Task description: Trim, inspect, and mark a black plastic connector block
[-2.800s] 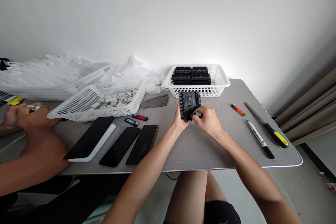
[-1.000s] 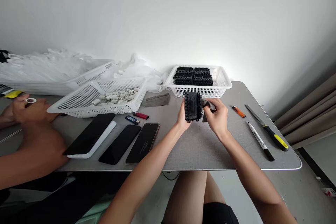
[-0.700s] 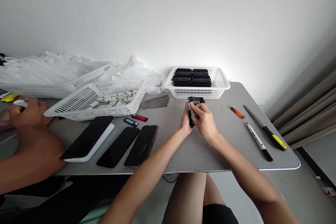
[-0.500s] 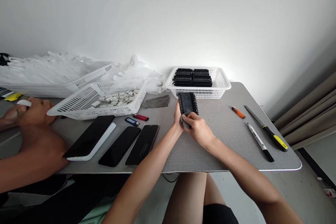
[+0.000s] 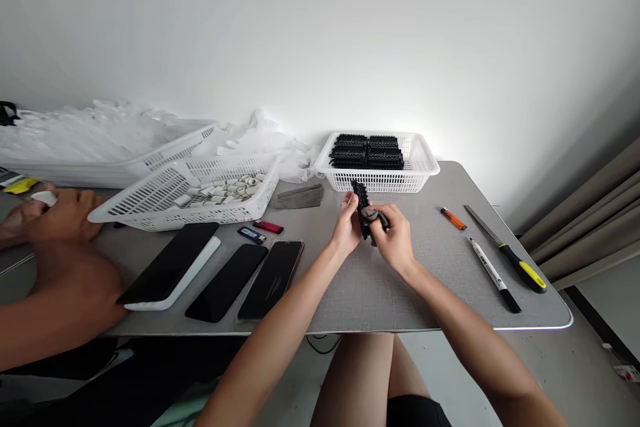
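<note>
In the head view, left fingers (image 5: 353,203) close on a black toothed plastic piece (image 5: 361,193) above the grey desk (image 5: 350,297), likely light, stiff and best held by its edges, while right fingers (image 5: 391,212) pinch crumpled grey cloth (image 5: 371,214).

Grey counter (image 5: 370,300) has rounded right corners and a shiny rim, plain off-white wall (image 5: 320,33) behind it, brightest just above the counter's far side, pleated taupe curtain (image 5: 585,227) right of the counter, pale grey floor (image 5: 590,380) below, dark strip (image 5: 603,325) beyond the counter's right end.
</note>
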`<action>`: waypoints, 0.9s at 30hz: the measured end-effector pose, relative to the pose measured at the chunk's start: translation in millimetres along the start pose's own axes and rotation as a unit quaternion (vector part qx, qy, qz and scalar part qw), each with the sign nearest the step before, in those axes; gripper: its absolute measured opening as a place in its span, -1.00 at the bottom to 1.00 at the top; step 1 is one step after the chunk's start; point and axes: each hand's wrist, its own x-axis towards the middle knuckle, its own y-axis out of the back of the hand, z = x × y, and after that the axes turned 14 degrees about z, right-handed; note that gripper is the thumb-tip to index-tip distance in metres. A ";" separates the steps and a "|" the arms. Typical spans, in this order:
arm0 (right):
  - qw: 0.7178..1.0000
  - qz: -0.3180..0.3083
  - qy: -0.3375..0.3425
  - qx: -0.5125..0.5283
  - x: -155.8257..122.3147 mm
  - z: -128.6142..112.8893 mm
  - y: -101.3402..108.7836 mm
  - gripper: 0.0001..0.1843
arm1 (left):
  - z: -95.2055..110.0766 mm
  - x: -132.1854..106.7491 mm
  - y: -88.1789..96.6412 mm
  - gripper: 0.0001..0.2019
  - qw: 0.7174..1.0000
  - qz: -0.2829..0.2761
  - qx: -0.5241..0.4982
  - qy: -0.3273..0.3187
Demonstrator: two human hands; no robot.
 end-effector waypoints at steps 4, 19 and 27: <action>0.993 0.071 -0.092 0.013 12.0 10.7 5.9 -0.69 | 1.1 2.7 -1.0 -0.59 0.997 0.025 0.040 -0.065; 0.985 0.091 0.104 -0.104 27.0 22.2 26.3 -0.70 | 4.0 -14.9 -9.9 -0.54 0.977 0.017 0.169 -0.130; 0.989 0.018 0.078 -0.123 27.6 22.0 25.7 -0.71 | 6.1 -13.4 -7.7 -0.55 0.983 0.030 0.145 -0.109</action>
